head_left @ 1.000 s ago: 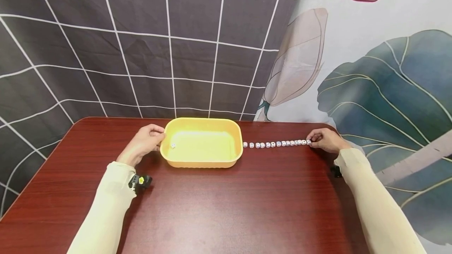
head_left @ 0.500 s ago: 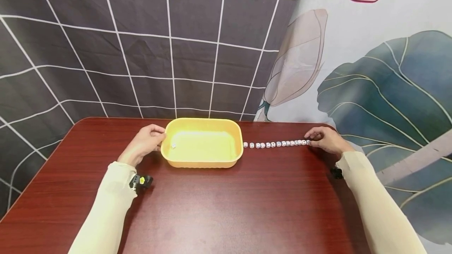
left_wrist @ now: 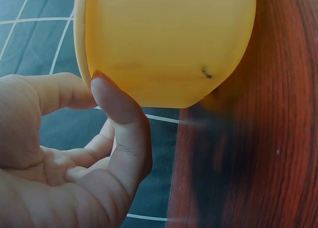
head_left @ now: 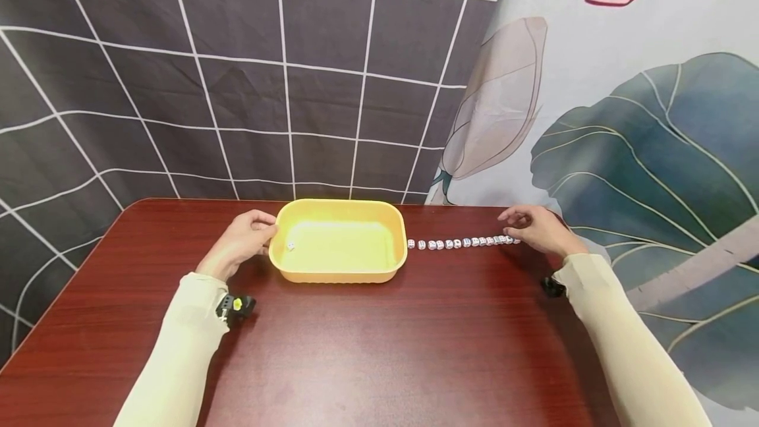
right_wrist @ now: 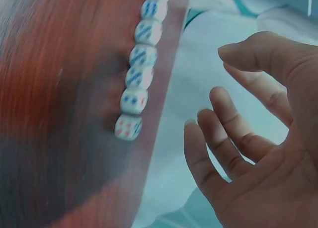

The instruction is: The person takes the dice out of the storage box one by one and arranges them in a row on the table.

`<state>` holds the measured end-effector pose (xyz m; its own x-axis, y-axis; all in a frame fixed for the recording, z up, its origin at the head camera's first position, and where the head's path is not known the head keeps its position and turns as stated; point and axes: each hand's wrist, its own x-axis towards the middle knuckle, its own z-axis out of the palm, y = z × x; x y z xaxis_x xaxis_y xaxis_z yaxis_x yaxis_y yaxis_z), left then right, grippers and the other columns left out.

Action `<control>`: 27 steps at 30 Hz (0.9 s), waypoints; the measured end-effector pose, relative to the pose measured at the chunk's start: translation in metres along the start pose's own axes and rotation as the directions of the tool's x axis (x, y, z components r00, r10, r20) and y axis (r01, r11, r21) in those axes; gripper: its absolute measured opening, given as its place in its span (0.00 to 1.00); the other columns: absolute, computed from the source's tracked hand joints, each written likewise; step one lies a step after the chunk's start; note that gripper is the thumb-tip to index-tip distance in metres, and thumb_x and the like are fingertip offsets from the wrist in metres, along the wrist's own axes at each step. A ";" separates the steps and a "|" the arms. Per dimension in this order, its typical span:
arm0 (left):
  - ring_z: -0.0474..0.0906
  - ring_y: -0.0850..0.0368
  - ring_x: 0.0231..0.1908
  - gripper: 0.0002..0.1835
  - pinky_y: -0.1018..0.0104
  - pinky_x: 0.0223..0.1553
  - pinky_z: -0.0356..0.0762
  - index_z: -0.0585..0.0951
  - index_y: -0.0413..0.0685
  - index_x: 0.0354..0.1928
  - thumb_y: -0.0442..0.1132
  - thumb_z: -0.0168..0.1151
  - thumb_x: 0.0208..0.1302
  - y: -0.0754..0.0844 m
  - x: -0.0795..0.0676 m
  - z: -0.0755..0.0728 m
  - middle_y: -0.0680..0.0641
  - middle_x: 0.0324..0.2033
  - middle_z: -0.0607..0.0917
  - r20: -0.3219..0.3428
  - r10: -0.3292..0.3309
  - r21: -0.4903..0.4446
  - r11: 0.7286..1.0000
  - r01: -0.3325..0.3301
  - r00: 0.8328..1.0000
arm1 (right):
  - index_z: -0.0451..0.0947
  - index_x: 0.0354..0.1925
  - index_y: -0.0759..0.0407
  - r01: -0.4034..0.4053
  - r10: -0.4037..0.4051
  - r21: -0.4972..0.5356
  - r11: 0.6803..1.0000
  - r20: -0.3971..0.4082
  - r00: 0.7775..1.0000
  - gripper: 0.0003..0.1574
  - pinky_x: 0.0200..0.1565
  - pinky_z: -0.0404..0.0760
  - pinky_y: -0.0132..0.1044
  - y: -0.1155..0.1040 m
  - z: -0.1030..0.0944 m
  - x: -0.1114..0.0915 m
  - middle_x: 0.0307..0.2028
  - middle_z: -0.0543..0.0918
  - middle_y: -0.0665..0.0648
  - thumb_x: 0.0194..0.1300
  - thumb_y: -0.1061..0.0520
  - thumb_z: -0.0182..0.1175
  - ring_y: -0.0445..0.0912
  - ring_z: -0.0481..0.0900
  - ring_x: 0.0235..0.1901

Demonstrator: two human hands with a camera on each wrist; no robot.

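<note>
Dice (head_left: 464, 242) lie in a straight row on the red-brown surface (head_left: 379, 348), running from just beside the right hand (head_left: 534, 229) toward the yellow tub (head_left: 338, 269) that the left hand (head_left: 240, 242) touches. One more die (head_left: 290, 246) sits inside the tub, near the left hand's side. The right hand hangs just off the row's near end with fingers loosely apart and holding nothing, while the left hand's thumb (left_wrist: 117, 114) presses the tub's outer wall with the other fingers curled loosely.
</note>
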<state>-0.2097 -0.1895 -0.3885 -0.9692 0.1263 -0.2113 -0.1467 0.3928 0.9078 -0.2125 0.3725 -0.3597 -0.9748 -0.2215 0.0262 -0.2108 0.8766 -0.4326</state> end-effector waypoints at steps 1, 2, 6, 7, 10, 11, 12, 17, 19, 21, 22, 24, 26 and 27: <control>0.80 0.61 0.31 0.21 0.70 0.34 0.84 0.68 0.29 0.62 0.36 0.52 0.74 0.000 0.000 0.000 0.37 0.46 0.82 0.000 0.002 -0.002 1.000 -0.002 1.000 | 0.83 0.52 0.62 0.003 -0.003 0.003 1.000 -0.002 1.000 0.16 0.41 0.79 0.38 -0.004 0.000 0.000 0.43 0.86 0.63 0.65 0.60 0.68 0.53 0.84 0.43; 0.80 0.61 0.31 0.21 0.70 0.34 0.84 0.68 0.29 0.62 0.36 0.52 0.74 0.000 0.000 0.000 0.37 0.46 0.82 0.001 0.003 -0.004 1.000 -0.003 1.000 | 0.83 0.52 0.62 0.008 -0.008 0.008 1.000 -0.005 1.000 0.16 0.42 0.79 0.38 -0.008 0.000 0.001 0.43 0.86 0.62 0.65 0.60 0.68 0.54 0.84 0.43; 0.80 0.62 0.30 0.21 0.70 0.34 0.84 0.68 0.28 0.62 0.36 0.52 0.74 0.000 0.000 -0.001 0.37 0.46 0.82 -0.001 0.002 -0.007 1.000 -0.002 1.000 | 0.83 0.51 0.62 0.034 -0.034 0.028 0.999 -0.008 0.999 0.16 0.44 0.80 0.42 -0.023 0.002 0.002 0.44 0.86 0.63 0.65 0.60 0.68 0.55 0.85 0.44; 0.81 0.62 0.30 0.21 0.70 0.34 0.84 0.68 0.28 0.62 0.36 0.52 0.74 -0.001 0.000 -0.001 0.37 0.46 0.82 -0.001 0.001 -0.007 1.000 -0.001 1.000 | 0.83 0.51 0.62 0.037 -0.036 0.030 0.999 -0.009 0.999 0.16 0.45 0.80 0.43 -0.027 0.003 0.002 0.44 0.86 0.63 0.65 0.60 0.68 0.56 0.85 0.44; 0.80 0.61 0.30 0.21 0.70 0.34 0.84 0.68 0.29 0.62 0.36 0.52 0.74 -0.001 -0.001 -0.001 0.37 0.45 0.82 0.000 0.000 -0.005 1.000 0.000 1.000 | 0.83 0.51 0.63 0.047 -0.046 0.040 0.998 -0.010 0.999 0.16 0.46 0.80 0.45 -0.036 0.005 0.002 0.43 0.86 0.63 0.65 0.60 0.68 0.55 0.85 0.44; 0.80 0.61 0.31 0.21 0.70 0.34 0.84 0.68 0.29 0.62 0.36 0.52 0.74 -0.001 -0.001 -0.001 0.37 0.45 0.82 0.000 0.001 -0.007 1.000 -0.001 1.000 | 0.83 0.50 0.63 0.047 -0.047 0.044 0.998 -0.010 0.999 0.16 0.46 0.80 0.45 -0.038 0.005 0.002 0.43 0.86 0.63 0.65 0.61 0.68 0.55 0.84 0.44; 0.80 0.61 0.31 0.21 0.70 0.34 0.84 0.68 0.29 0.62 0.36 0.52 0.74 -0.001 -0.001 0.000 0.38 0.45 0.82 0.000 0.002 -0.005 1.000 -0.002 1.000 | 0.83 0.50 0.63 0.049 -0.049 0.046 0.998 -0.011 0.999 0.16 0.46 0.80 0.45 -0.041 0.006 0.002 0.43 0.86 0.63 0.65 0.61 0.68 0.55 0.84 0.43; 0.80 0.61 0.31 0.21 0.70 0.34 0.84 0.68 0.29 0.62 0.36 0.52 0.74 -0.002 0.000 0.000 0.38 0.45 0.82 -0.001 0.004 -0.009 1.000 -0.004 1.000 | 0.83 0.50 0.62 0.072 -0.071 0.043 0.996 -0.017 0.997 0.15 0.46 0.80 0.46 -0.053 0.011 0.003 0.44 0.85 0.64 0.64 0.60 0.69 0.55 0.83 0.44; 0.80 0.62 0.31 0.21 0.70 0.34 0.84 0.68 0.29 0.62 0.36 0.52 0.74 -0.002 0.000 -0.001 0.38 0.44 0.82 0.000 0.005 -0.011 1.000 -0.005 1.000 | 0.83 0.49 0.61 0.079 -0.078 0.036 0.996 -0.023 0.997 0.15 0.47 0.79 0.47 -0.058 0.013 0.003 0.45 0.85 0.64 0.64 0.60 0.69 0.55 0.83 0.44; 0.80 0.62 0.31 0.21 0.71 0.34 0.84 0.68 0.28 0.62 0.36 0.52 0.74 -0.002 0.000 -0.001 0.38 0.44 0.82 0.000 0.007 -0.012 1.000 -0.007 1.000 | 0.84 0.49 0.60 0.088 -0.087 0.038 0.995 -0.025 0.996 0.15 0.48 0.79 0.48 -0.063 0.015 0.003 0.46 0.84 0.64 0.64 0.59 0.69 0.55 0.82 0.44; 0.80 0.62 0.31 0.21 0.71 0.34 0.84 0.68 0.28 0.62 0.36 0.52 0.74 -0.002 0.000 0.000 0.38 0.44 0.82 0.001 0.007 -0.012 1.000 -0.007 1.000 | 0.84 0.49 0.60 0.093 -0.092 0.038 0.995 -0.027 0.995 0.14 0.48 0.79 0.49 -0.066 0.015 0.004 0.46 0.84 0.64 0.64 0.59 0.69 0.55 0.82 0.44; 0.80 0.61 0.31 0.21 0.71 0.34 0.84 0.68 0.28 0.62 0.35 0.52 0.74 -0.002 0.000 0.000 0.38 0.44 0.82 0.001 0.008 -0.012 1.000 -0.008 1.000 | 0.84 0.48 0.59 0.102 -0.101 0.035 0.994 -0.031 0.994 0.14 0.49 0.78 0.49 -0.070 0.017 0.004 0.46 0.84 0.63 0.64 0.59 0.69 0.54 0.81 0.44; 0.80 0.61 0.31 0.21 0.70 0.34 0.84 0.68 0.28 0.62 0.35 0.52 0.74 -0.001 0.000 0.000 0.38 0.45 0.82 0.001 0.007 -0.009 1.000 -0.007 1.000 | 0.84 0.48 0.59 0.117 -0.116 0.035 0.992 -0.035 0.993 0.14 0.49 0.78 0.49 -0.074 0.018 0.004 0.46 0.84 0.63 0.64 0.59 0.69 0.54 0.81 0.44; 0.80 0.61 0.31 0.21 0.70 0.34 0.84 0.68 0.28 0.62 0.36 0.52 0.74 -0.001 -0.001 0.000 0.38 0.45 0.82 0.000 0.007 -0.008 1.000 -0.007 1.000 | 0.84 0.48 0.59 0.124 -0.123 0.035 0.992 -0.038 0.992 0.14 0.49 0.78 0.49 -0.076 0.018 0.005 0.46 0.84 0.63 0.64 0.59 0.69 0.54 0.81 0.44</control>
<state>-0.2090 -0.1904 -0.3893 -0.9701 0.1294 -0.2052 -0.1417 0.3844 0.9122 -0.1997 0.2969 -0.3427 -0.9437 -0.3111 0.1130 -0.3273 0.8271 -0.4569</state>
